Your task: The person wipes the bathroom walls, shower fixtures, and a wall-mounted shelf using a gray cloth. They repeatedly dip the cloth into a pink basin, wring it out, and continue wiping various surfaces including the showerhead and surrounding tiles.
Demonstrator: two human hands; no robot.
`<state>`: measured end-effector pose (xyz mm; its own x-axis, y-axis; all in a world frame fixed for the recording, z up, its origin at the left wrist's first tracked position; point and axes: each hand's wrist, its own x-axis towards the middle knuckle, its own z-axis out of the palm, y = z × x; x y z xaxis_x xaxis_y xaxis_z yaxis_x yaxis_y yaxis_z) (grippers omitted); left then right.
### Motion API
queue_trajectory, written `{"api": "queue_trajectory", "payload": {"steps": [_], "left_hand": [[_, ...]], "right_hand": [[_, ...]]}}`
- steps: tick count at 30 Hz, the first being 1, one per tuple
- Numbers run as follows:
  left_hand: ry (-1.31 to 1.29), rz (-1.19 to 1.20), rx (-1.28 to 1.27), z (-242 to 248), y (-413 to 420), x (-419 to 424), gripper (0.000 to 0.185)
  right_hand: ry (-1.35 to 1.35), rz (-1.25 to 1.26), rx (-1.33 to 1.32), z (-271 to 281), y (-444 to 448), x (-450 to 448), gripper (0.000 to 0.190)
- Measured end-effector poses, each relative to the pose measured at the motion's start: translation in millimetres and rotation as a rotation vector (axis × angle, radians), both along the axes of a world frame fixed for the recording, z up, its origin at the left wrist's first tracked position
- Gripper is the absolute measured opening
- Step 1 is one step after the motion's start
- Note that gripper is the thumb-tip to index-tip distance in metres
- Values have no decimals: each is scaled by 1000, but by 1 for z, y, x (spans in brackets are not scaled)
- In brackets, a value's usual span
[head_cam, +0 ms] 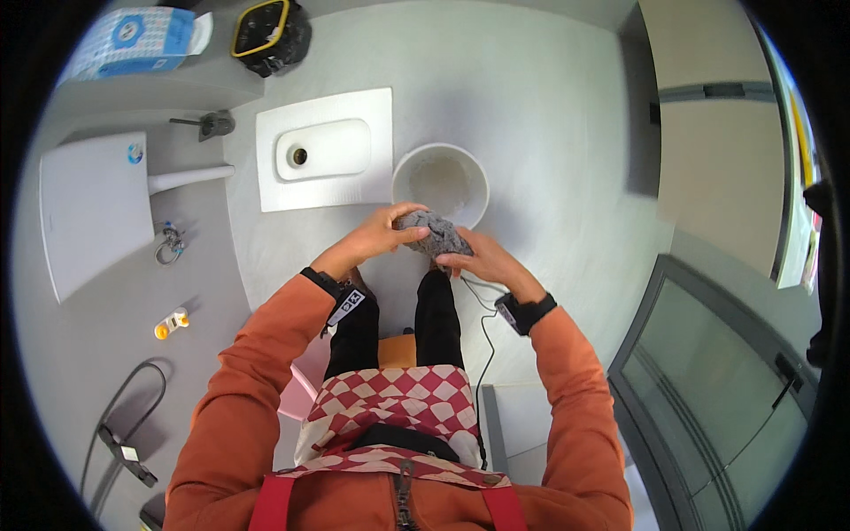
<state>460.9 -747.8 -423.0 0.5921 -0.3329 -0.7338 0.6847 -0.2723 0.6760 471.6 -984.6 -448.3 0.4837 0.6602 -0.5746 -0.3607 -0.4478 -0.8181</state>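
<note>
A bunched grey cloth (435, 235) is gripped between my two hands. My left hand (382, 235) holds its left end, thumb across the front. At the cloth's right end, my right hand (488, 255) has its fingers wrapped round it. Just beyond the cloth stands a round white bucket (481, 169) on the floor, with cloudy water (438, 179) inside. The cloth overlaps the bucket's near rim in this view; whether they touch, I cannot tell.
Left of the bucket lies a white squat toilet (378, 192). A black-lined bin (292, 50) and toilet brush holder (216, 125) stand farther left. The cistern (99, 206) hangs on the left wall. A grey-framed glass door (717, 378) is at right; a cable (491, 345) hangs beside my leg.
</note>
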Motion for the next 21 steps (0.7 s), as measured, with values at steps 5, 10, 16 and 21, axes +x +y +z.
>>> {"api": "queue_trajectory", "payload": {"steps": [5, 10, 16, 21], "left_hand": [[-323, 100, -181, 61, 32, -34, 52], [-212, 79, -307, 152, 68, -93, 45], [-484, 279, -191, 226, 95, -190, 32], [-820, 626, 86, 267, 124, -277, 26]], "right_hand": [[127, 78, 68, 81, 16, -12, 34], [289, -53, 62, 148, 23, -52, 38], [373, 7, 229, 209, 63, -81, 42], [-97, 440, -100, 269, 136, -101, 30]]}}
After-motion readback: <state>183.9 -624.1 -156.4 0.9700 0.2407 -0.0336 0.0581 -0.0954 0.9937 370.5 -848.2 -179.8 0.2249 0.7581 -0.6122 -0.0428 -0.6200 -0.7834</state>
